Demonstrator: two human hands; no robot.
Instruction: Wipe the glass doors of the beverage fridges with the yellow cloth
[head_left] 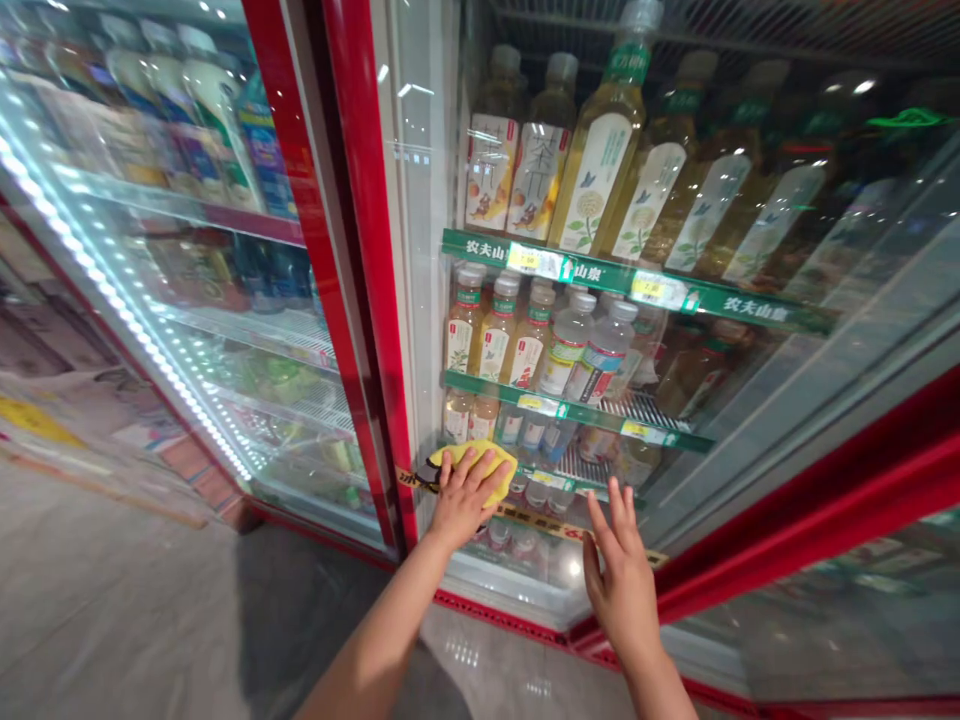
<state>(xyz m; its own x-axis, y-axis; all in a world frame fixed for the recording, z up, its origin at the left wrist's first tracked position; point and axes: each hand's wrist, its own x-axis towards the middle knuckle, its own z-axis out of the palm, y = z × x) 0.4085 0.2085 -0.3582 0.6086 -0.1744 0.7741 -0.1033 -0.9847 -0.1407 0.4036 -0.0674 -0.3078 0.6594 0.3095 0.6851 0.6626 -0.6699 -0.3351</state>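
Note:
My left hand (466, 497) lies with its fingers stretched over a yellow cloth (501, 470), holding it flat against the glass door (420, 300) of a drinks fridge. A dark patch shows at the cloth's left side, and the palm hides part of it. Lower on the right, my right hand (622, 570) is open with its fingers apart and nothing in it. Its fingertips are near or on the same glass; I cannot tell whether they touch. A printed strip (536, 520) crosses the door behind both hands.
Behind the glass, shelves hold bottled drinks (600, 170) with green price rails (577, 265). Red door frames (367, 200) border the pane. To the left is another lit fridge (292, 350) with bottles. Grey floor (150, 600) spreads below.

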